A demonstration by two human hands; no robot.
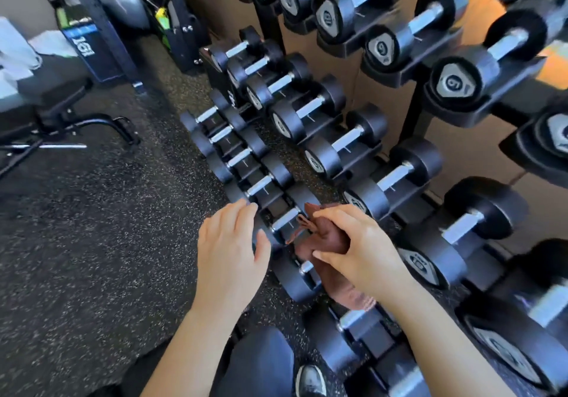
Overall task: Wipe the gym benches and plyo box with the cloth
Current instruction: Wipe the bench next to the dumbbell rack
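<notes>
Navy trousers [261,363], black shoe [311,379], bare forearms [190,350]

Cloth [330,236] in right hand [362,246], above dumbbells [276,227]; left hand [229,246] beside; bench [46,89] far left.

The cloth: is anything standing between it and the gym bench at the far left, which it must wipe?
Nothing fixed. The right hand grips the cloth over the lowest dumbbells. Only speckled floor shows on the way to the bench. The open left hand is beside the cloth on that side.
</notes>
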